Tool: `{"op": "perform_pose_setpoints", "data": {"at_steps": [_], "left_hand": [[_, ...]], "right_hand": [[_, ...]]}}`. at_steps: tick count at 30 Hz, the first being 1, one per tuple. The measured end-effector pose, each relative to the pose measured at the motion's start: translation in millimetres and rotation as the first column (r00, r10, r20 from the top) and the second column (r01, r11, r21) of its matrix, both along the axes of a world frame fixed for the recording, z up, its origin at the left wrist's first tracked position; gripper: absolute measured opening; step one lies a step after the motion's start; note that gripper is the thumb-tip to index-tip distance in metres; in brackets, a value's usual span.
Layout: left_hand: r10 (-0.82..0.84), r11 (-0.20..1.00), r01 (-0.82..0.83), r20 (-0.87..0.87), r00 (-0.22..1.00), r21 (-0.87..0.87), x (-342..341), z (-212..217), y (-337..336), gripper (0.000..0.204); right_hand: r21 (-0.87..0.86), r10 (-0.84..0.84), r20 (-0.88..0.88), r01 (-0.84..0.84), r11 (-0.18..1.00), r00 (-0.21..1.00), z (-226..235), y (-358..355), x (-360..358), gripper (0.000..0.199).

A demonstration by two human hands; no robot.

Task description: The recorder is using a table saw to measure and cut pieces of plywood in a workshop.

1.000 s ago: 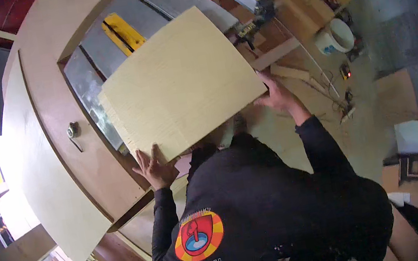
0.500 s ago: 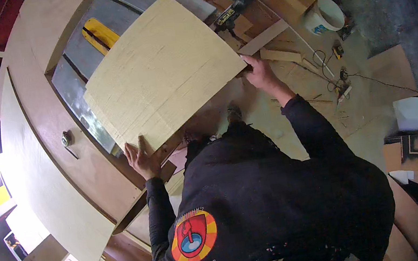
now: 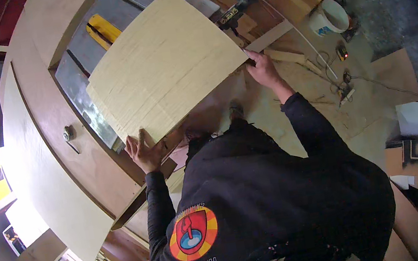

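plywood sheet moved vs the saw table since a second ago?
Yes. The plywood sheet has slid forward, away from the person: its far edge now covers more of the yellow guard on the saw table.

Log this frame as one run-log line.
left hand: grips pale plywood sheet near corner | right hand: holds its right corner | sheet: over grey saw table

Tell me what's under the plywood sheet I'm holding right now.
The plywood sheet covers much of a grey metal saw table; a yellow guard shows past its far edge. Both hands, left and right, grip its near corners. Whatever lies beneath its middle is hidden.
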State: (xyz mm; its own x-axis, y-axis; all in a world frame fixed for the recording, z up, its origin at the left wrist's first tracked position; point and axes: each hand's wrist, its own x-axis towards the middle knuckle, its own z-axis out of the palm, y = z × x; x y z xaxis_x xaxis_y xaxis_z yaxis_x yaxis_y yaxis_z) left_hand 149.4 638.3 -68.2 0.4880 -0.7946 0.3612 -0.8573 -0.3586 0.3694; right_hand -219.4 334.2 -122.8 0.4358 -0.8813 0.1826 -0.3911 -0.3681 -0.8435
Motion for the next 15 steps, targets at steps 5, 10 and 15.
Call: {"op": "perform_pose_setpoints", "data": {"at_steps": [5,10,15], "left_hand": [[0.013,0.986,-0.035,0.133,0.991,0.163,2,3,7,0.084],[-0.003,0.996,0.01,-0.073,0.997,0.094,-1,3,5,0.086],[0.06,0.992,-0.06,0.005,0.998,0.108,-22,4,-16,0.084]], "right_hand": [[-0.035,0.032,-0.048,-0.034,0.999,0.998,27,0,2,0.048],[-0.042,0.03,0.017,-0.03,0.999,0.999,19,-7,4,0.044],[-0.022,0.005,-0.054,-0.006,1.0,0.999,9,-36,-13,0.041]]}}
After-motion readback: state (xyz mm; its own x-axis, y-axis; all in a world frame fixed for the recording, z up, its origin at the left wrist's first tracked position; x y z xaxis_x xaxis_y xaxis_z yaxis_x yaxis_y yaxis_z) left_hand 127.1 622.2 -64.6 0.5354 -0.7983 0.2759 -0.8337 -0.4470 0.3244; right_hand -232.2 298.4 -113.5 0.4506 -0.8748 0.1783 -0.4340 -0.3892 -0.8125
